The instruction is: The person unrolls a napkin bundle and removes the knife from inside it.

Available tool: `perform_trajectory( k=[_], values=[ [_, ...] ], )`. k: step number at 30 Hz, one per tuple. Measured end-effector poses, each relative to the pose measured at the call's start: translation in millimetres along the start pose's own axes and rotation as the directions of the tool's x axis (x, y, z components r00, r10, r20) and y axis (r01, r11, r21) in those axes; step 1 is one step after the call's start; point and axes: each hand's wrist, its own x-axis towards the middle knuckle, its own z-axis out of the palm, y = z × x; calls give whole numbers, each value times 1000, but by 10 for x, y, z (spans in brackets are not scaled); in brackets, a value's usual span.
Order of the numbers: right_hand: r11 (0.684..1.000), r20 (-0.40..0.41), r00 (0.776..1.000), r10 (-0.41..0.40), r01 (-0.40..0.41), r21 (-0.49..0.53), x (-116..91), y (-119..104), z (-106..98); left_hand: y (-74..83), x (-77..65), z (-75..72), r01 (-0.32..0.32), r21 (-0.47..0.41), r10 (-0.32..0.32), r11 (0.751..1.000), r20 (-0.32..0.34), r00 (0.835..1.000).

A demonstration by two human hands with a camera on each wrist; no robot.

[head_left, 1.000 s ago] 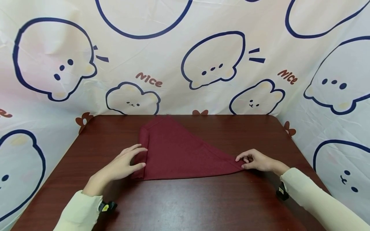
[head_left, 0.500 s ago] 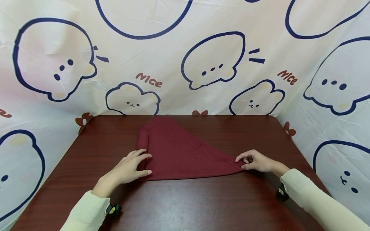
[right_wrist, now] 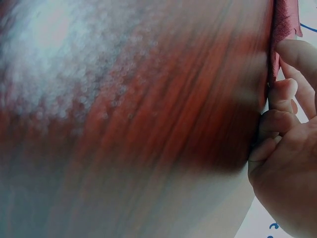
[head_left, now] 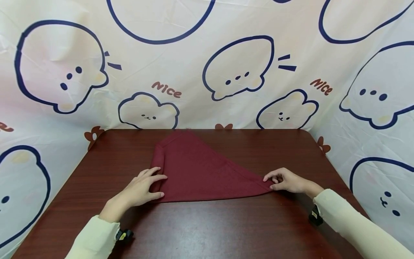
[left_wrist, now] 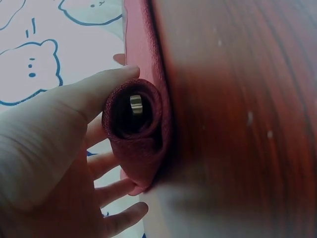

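Observation:
A dark red cloth (head_left: 200,169) lies on the table, its left edge rolled into a tube and its right side tapering to a corner. My left hand (head_left: 137,190) holds the near part of the roll (head_left: 158,158), fingers spread over it. The left wrist view looks into the open end of that roll (left_wrist: 159,106); my thumb lies on its upper side, fingers behind. Deep inside shows a small gold-coloured metal piece (left_wrist: 136,104), mostly hidden. My right hand (head_left: 289,181) pinches the cloth's right corner; in the right wrist view, thumb and forefinger meet on the red fabric (right_wrist: 283,22).
The dark brown wooden table (head_left: 207,230) reaches back to a pale curtain (head_left: 194,64) printed with cartoon bears, which also hangs at both sides. Small black devices sit at the left cuff (head_left: 124,235) and right cuff (head_left: 316,216).
My left hand has shifted right and nearer over the roll, then slightly back left. The roll's left edge sits a little further left than one second ago. My right hand keeps its place.

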Motion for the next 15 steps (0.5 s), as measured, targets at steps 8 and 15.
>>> perform_trajectory(
  k=[8,15],
  values=[
    [1000,0,1000,4,-4,-7,6,-2,-7,-72,-65,-64,24,-14,-24,1000,6,1000],
    [1000,-2,1000,-8,8,-12,7,11,-6,-128,-118,-121,53,-30,-53,998,16,998]
  ],
)
